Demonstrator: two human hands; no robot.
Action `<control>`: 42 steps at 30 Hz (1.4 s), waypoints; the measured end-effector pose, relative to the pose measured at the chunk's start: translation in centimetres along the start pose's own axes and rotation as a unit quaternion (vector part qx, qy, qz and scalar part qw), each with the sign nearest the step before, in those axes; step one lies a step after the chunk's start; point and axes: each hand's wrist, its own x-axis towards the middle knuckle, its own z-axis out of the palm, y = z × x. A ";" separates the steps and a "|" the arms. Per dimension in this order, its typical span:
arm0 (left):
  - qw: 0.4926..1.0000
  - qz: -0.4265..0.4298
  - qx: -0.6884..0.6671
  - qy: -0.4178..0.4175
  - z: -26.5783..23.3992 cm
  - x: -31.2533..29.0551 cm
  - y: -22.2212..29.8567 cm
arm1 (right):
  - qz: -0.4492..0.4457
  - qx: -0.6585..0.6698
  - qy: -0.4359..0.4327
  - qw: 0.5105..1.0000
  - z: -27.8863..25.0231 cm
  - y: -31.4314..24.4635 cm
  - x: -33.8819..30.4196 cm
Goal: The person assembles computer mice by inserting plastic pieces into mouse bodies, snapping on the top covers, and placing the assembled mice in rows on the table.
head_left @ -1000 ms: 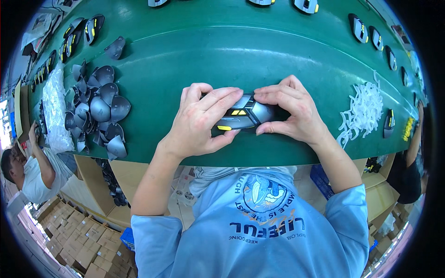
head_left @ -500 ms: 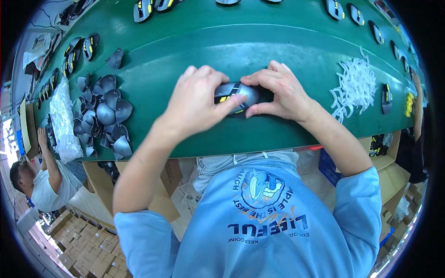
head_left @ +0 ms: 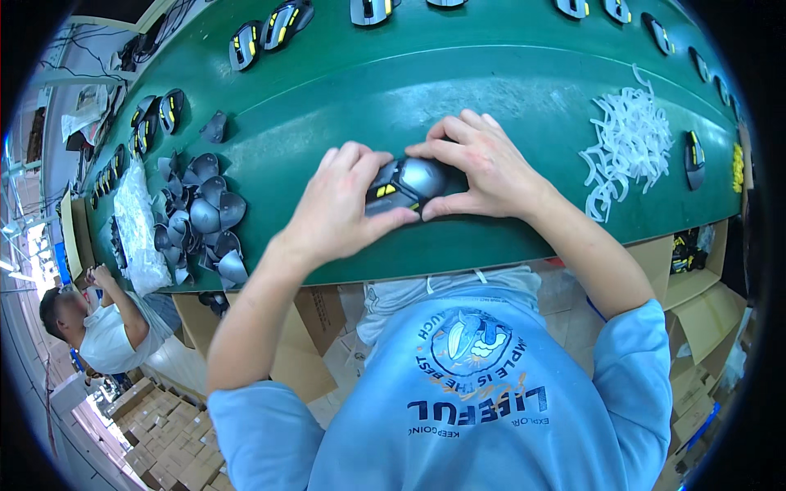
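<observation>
A computer mouse (head_left: 421,177) with a grey shell and yellow side parts lies on the green work surface in front of me. My left hand (head_left: 334,200) grips its left end, thumb along the near side and fingers curled over the far side. Around the other end closes my right hand (head_left: 491,168), its thumb and forefinger pressing on the shell's edges. Both thumb tips nearly meet at the mouse's near edge. To the left is a heap of curved grey shell pieces (head_left: 205,214), with one single shell piece (head_left: 214,128) lying apart beyond it.
White curved plastic strips (head_left: 630,143) form a pile on the right, beside another mouse (head_left: 694,160). Several mice (head_left: 286,23) line the far belt (head_left: 458,41). A clear plastic bag (head_left: 135,229) lies left of the shells. At far left, a person (head_left: 115,327) works by the table.
The view has shifted slightly. My left thumb has slid off the top of the shell to the mouse's near edge, showing more of the grey shell. Mice on the far belt have moved left.
</observation>
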 end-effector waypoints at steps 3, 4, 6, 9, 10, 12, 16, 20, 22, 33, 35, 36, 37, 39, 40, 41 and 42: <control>0.999 -0.002 -0.028 0.031 1.2 -0.8 0.0 | -0.021 0.033 -0.004 0.999 0.4 0.9 0.2; 0.998 0.001 -0.030 0.047 1.4 -0.8 0.1 | -0.040 0.058 -0.001 0.998 0.5 1.1 0.3; 0.998 -0.006 -0.042 0.046 1.5 -0.7 -0.1 | -0.042 0.064 -0.012 0.997 0.2 1.4 0.5; 0.997 0.009 -0.060 0.039 1.3 -0.9 -0.5 | -0.037 0.047 -0.042 0.997 -0.4 1.1 0.9; 0.997 0.013 -0.064 0.050 1.3 -0.9 -0.6 | -0.034 0.038 -0.053 0.997 -0.5 1.1 1.2; 0.995 0.018 -0.067 0.070 1.3 -0.6 -0.7 | -0.037 0.023 -0.065 0.997 -0.7 1.3 1.2; 0.993 -0.012 -0.108 0.051 1.8 -0.4 -0.5 | -0.038 -0.011 -0.039 0.998 -0.3 0.8 0.1; 0.992 -0.016 -0.116 0.052 2.3 -0.8 -0.6 | -0.006 -0.035 -0.058 0.998 -0.3 0.4 0.0; 0.996 0.020 -0.045 0.081 2.5 -1.6 -0.2 | -0.022 0.018 -0.050 0.998 -0.7 0.5 0.4; 0.993 0.033 -0.035 0.106 3.1 -1.5 -0.5 | -0.064 -0.046 -0.071 0.994 -0.8 1.5 -0.3; 0.993 0.030 -0.038 0.108 3.4 -1.5 -0.4 | -0.041 -0.035 -0.083 0.995 -0.8 1.5 -0.4; 0.993 0.030 -0.039 0.112 3.6 -1.5 -0.5 | -0.044 -0.038 -0.084 0.995 -1.0 1.5 -0.2; 0.992 0.038 -0.027 0.121 3.9 -1.6 -0.5 | -0.041 -0.023 -0.094 0.995 -1.2 1.4 0.1; 0.989 0.056 -0.026 0.136 4.5 -1.8 -0.7 | -0.029 -0.008 -0.118 0.993 -1.6 1.0 0.3; 0.987 0.059 -0.019 0.147 4.7 -2.1 -0.4 | -0.033 0.005 -0.104 0.994 -1.8 0.7 0.2; 0.984 0.071 -0.027 0.163 5.0 -2.3 -0.2 | -0.035 0.036 -0.086 0.995 -1.6 0.7 0.0; 0.979 0.084 -0.038 0.180 5.4 -2.5 0.0 | -0.034 0.067 -0.069 0.995 -1.7 0.7 -0.4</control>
